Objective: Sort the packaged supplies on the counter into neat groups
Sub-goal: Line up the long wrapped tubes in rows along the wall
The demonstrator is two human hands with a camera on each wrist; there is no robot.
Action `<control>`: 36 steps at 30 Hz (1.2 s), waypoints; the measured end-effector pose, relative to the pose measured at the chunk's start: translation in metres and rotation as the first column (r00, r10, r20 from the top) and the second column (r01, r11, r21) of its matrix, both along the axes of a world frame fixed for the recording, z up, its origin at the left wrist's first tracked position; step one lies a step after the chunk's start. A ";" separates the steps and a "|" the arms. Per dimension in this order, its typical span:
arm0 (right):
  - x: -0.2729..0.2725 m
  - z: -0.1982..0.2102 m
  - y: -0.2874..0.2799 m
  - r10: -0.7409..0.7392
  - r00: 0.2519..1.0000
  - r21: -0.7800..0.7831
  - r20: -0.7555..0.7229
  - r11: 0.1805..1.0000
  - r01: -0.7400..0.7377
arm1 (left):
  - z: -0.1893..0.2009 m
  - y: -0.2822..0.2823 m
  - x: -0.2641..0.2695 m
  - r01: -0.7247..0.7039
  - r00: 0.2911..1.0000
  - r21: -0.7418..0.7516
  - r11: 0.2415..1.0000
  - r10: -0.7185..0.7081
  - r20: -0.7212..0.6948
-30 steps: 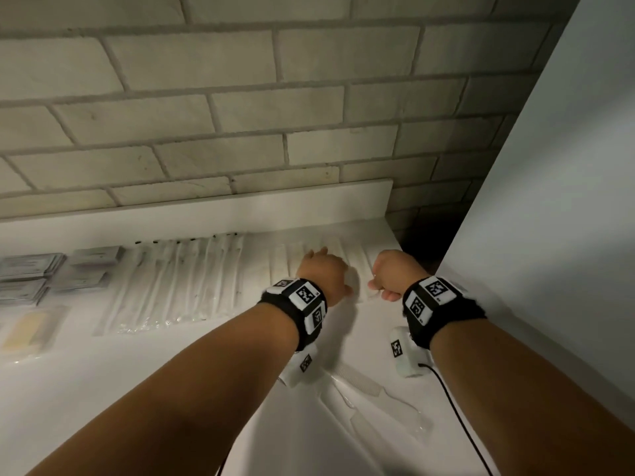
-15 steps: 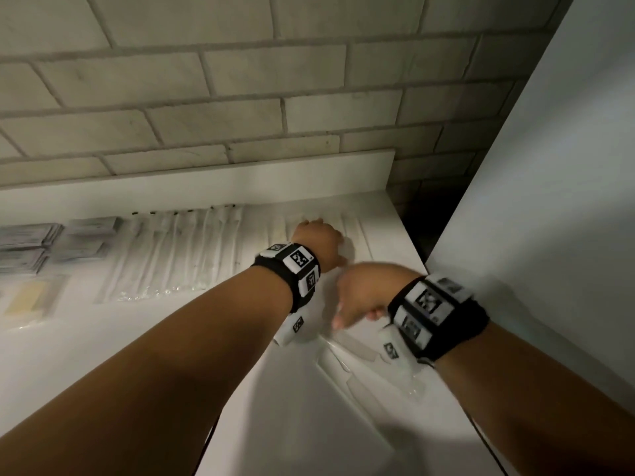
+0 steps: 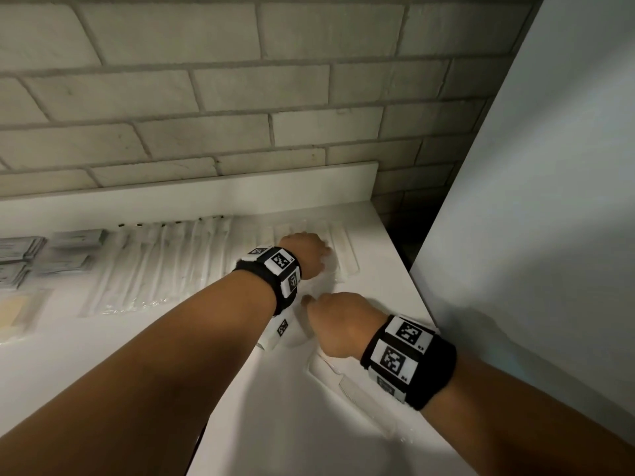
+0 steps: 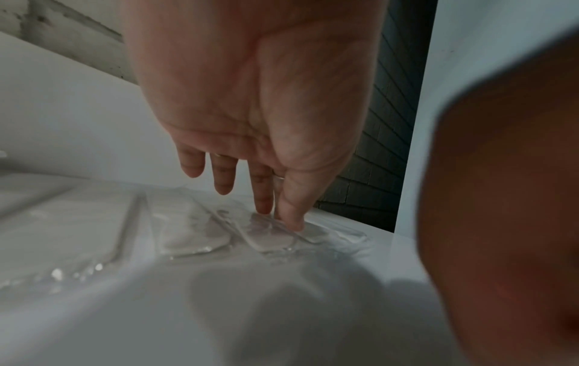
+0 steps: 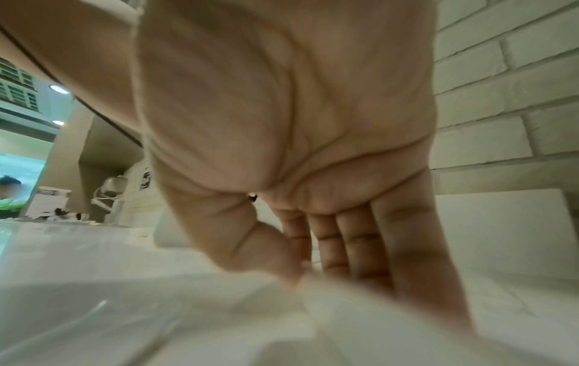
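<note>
Short clear packets (image 3: 344, 253) lie in a row at the back right of the white counter (image 3: 103, 355). My left hand (image 3: 319, 255) rests on that row. In the left wrist view its fingers (image 4: 263, 198) are straight, and index tip and thumb tip press on one clear packet (image 4: 269, 239). My right hand (image 3: 330, 317) is nearer to me, over loose clear packets (image 3: 347, 386), one holding a comb-like piece. In the right wrist view the right hand (image 5: 301, 270) pinches the edge of a blurred clear packet (image 5: 282, 309) between thumb and index.
Long clear swab packets (image 3: 154, 266) lie side by side left of my left arm. Grey sachets (image 3: 65, 252) and a yellowish packet (image 3: 13, 310) sit at far left. A grey panel (image 3: 532, 201) closes the right side, with a dark gap (image 3: 398, 228) behind the counter's corner.
My right hand has drawn back from the short packet row toward me and left, down onto the loose packets. My left hand has stayed on the row.
</note>
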State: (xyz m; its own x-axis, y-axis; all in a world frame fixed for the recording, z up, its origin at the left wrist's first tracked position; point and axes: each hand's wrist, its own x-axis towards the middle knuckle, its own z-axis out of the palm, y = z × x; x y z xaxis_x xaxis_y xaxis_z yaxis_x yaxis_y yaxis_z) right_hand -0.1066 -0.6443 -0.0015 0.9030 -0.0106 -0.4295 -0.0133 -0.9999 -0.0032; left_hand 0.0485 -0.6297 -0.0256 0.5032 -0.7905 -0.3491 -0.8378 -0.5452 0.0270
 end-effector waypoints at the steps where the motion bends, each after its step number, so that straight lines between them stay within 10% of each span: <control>1: 0.001 0.000 -0.004 -0.030 0.999 0.022 0.011 0.999 0.030 | 0.000 0.000 0.000 0.000 1.000 -0.003 1.000 0.000 -0.002; 8: 0.007 -0.006 -0.064 -0.456 0.857 0.422 -0.240 0.746 0.515 | 0.004 0.001 -0.005 0.049 0.997 -0.020 0.999 -0.047 0.068; 13: 0.031 -0.002 -0.122 -0.759 0.651 0.667 -0.035 0.467 0.580 | 0.001 0.002 -0.001 0.059 0.996 -0.067 0.996 -0.055 0.064; 15: 0.036 0.002 -0.141 -0.773 0.624 0.580 0.112 0.561 0.591 | 0.000 0.001 0.001 0.062 0.997 -0.068 0.996 -0.059 0.052; 19: 0.028 -0.002 -0.146 -0.587 0.808 0.300 0.054 0.781 0.547 | -0.001 -0.003 0.005 0.044 0.998 -0.053 0.998 -0.042 0.042; 26: 0.040 -0.020 -0.142 -0.542 0.836 0.282 0.090 0.819 0.500 | -0.008 -0.019 -0.006 0.038 0.990 -0.227 0.973 -0.006 0.141; 36: 0.036 -0.023 -0.153 -0.479 0.874 0.323 0.077 0.842 0.432 | -0.018 -0.036 -0.015 -0.014 0.992 -0.109 0.994 0.028 0.126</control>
State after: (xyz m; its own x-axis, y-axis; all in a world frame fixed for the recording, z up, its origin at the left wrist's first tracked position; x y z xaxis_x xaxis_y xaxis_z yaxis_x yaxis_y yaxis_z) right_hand -0.0709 -0.7974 -0.0250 0.8794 -0.3343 -0.3390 -0.4434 -0.8344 -0.3274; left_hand 0.0331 -0.6653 -0.0432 0.5548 -0.8089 -0.1947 -0.8267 -0.5622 -0.0199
